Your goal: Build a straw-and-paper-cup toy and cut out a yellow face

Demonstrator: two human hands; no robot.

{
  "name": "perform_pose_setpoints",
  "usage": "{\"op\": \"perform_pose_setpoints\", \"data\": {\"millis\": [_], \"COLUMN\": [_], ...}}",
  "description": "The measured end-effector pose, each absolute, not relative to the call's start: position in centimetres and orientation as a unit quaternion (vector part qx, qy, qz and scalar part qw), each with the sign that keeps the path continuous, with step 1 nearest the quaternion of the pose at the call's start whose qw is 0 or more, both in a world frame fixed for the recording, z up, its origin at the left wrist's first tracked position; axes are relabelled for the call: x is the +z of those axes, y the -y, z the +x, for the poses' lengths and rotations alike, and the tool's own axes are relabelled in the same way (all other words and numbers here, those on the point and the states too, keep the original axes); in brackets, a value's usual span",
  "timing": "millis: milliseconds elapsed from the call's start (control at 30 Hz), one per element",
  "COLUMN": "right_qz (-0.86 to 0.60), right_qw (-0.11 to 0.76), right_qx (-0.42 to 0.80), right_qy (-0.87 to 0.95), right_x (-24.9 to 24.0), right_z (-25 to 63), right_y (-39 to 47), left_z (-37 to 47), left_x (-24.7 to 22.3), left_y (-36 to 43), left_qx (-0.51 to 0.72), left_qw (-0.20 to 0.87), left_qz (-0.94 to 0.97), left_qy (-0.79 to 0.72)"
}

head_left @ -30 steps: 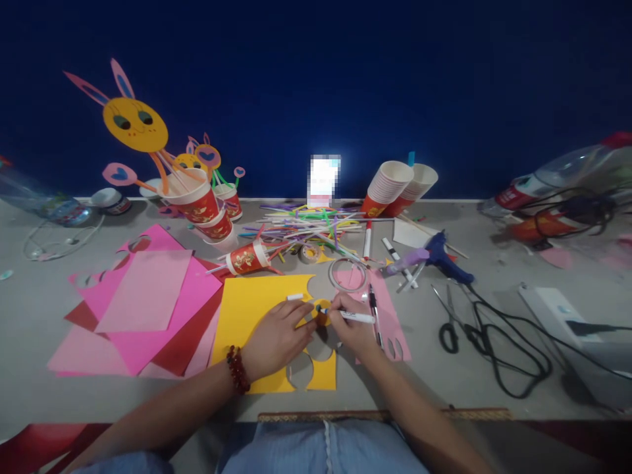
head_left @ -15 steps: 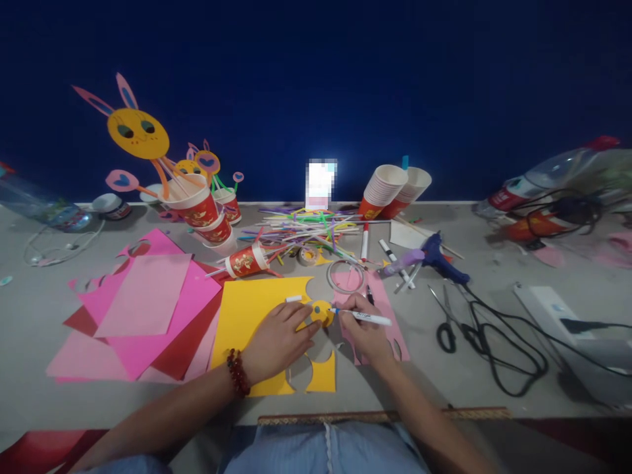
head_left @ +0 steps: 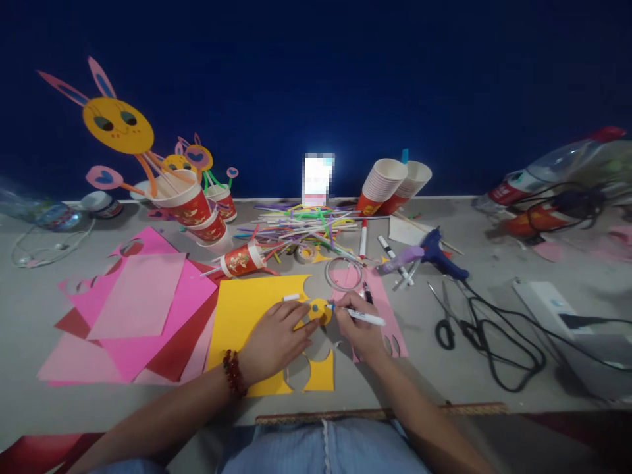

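Note:
A small yellow paper disc point(head_left: 322, 314) with a blue-green dot lies at the right edge of a large yellow sheet point(head_left: 241, 303) that has round cut-outs. My left hand point(head_left: 276, 339), fingers spread, rests flat on the sheet, its fingertips at the disc's left side. In my right hand point(head_left: 359, 326) is a white marker point(head_left: 368, 317), its blue tip at the disc's right part. A white cap point(head_left: 291, 297) sits on the yellow sheet. Beneath and beside my right hand is a pink sheet point(head_left: 388, 316) with cut-outs.
Pink and red sheets point(head_left: 143, 289) lie left, below cups holding a paper rabbit face point(head_left: 118, 125). Coloured sticks point(head_left: 306, 224) and stacked cups point(head_left: 382, 181) stand behind. To the right are a glue gun point(head_left: 439, 257), scissors point(head_left: 445, 332), a black cord and a power strip point(head_left: 543, 303).
The view has shifted slightly, so most objects appear a little further left. Both hands keep nearly the same place, and the marker's tip is still at the disc.

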State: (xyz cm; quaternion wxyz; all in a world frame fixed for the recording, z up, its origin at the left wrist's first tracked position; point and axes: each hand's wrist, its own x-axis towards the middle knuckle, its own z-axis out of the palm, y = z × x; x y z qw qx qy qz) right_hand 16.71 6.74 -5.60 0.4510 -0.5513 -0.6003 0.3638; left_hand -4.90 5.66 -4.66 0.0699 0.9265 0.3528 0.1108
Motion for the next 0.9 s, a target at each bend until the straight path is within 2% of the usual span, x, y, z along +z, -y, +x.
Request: {"op": "perform_pose_setpoints", "data": {"millis": [900], "right_qz": [-0.551], "right_qw": [0.42], "right_qx": [0.362], "right_qy": [0.623], "right_x": [-5.65], "right_z": [16.82], "right_y": [-6.79], "left_z": [-4.91], "left_x": [-4.66], "left_y": [-5.56], "left_qx": [0.1], "left_qw": [0.077], "left_qz": [0.926], "left_qy": [-0.355]}}
